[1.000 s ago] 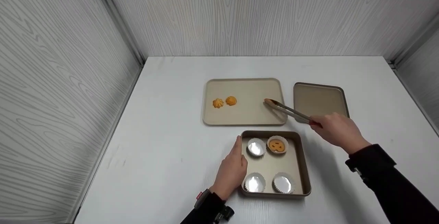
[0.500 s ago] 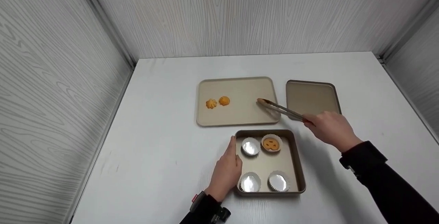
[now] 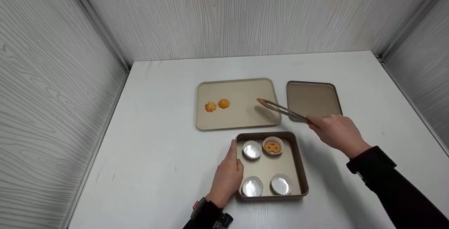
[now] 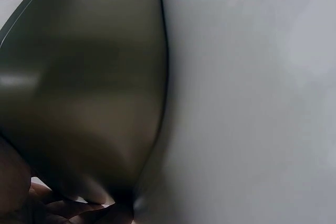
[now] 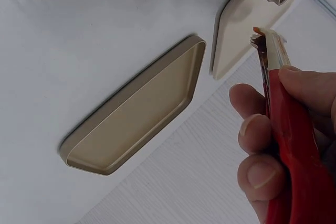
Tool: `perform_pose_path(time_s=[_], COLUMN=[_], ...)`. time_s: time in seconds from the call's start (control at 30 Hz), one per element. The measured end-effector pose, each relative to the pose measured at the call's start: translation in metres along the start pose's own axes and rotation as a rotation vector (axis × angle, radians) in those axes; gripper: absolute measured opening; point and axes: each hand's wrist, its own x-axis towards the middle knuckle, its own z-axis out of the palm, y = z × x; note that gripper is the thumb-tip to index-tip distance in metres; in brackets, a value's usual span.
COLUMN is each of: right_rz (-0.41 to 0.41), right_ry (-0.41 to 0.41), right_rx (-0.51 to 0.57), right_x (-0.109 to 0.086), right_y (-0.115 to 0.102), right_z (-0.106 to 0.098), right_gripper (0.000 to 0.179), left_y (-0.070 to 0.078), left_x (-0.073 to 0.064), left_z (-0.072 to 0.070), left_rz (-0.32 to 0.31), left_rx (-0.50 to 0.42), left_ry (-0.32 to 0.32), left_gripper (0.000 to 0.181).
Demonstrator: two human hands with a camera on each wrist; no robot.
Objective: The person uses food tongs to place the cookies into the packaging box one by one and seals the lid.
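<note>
My right hand (image 3: 337,133) grips red-handled tongs (image 3: 280,109) whose tips hang over the right part of the beige rectangular tray (image 3: 242,120). An orange-brown bit (image 5: 256,30) shows at the tips in the right wrist view; I cannot tell if it is a cookie. On the tray's left side lie two golden swirled cookies (image 3: 223,103). My left hand (image 3: 227,176) holds the left wall of a square baking tin (image 3: 301,166), thumb at the rim and fingers along the outside. Inside are several fluted paper cups (image 3: 252,186), one holding a pretzel-shaped cookie (image 3: 272,147).
A smaller brown tray (image 3: 310,97) lies right of the beige one, behind the tongs and right hand. Everything stands on a white table (image 3: 158,134). Wood-grain panels (image 3: 217,18) rise at the back and both sides.
The head view has shifted, so everything appears further left. The tongs' tips rise slightly, apart from their shadow on the tray. My left hand keeps its place on the tin.
</note>
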Motion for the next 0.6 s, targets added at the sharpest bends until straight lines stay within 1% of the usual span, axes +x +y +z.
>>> perform_pose_path(time_s=[0.1, 0.23, 0.37, 0.47, 0.6], right_rz=[-0.014, -0.056, -0.09, -0.113, -0.132], right_ry=[0.033, 0.094, 0.155, 0.184, 0.204], right_rx=[-0.004, -0.013, -0.03, -0.046, -0.05], right_x=[-0.003, -0.009, -0.018, -0.023, -0.031], right_y=[-0.001, -0.002, -0.002, -0.002, -0.002], right_z=[-0.002, -0.008, -0.015, -0.02, -0.027], right_gripper=[0.022, 0.019, 0.021, 0.022, 0.024], left_y=[-0.001, -0.001, -0.001, -0.001, -0.001], left_x=[-0.001, -0.001, 0.0, 0.0, 0.0], left_z=[0.0, 0.0, 0.001, 0.0, 0.0], left_rz=[0.007, 0.002, 0.005, 0.002, -0.006], left_rx=[0.003, -0.001, -0.007, -0.012, -0.016], left_ry=[0.007, -0.002, -0.004, -0.007, -0.014], left_gripper=[0.062, 0.062, 0.062, 0.062, 0.062])
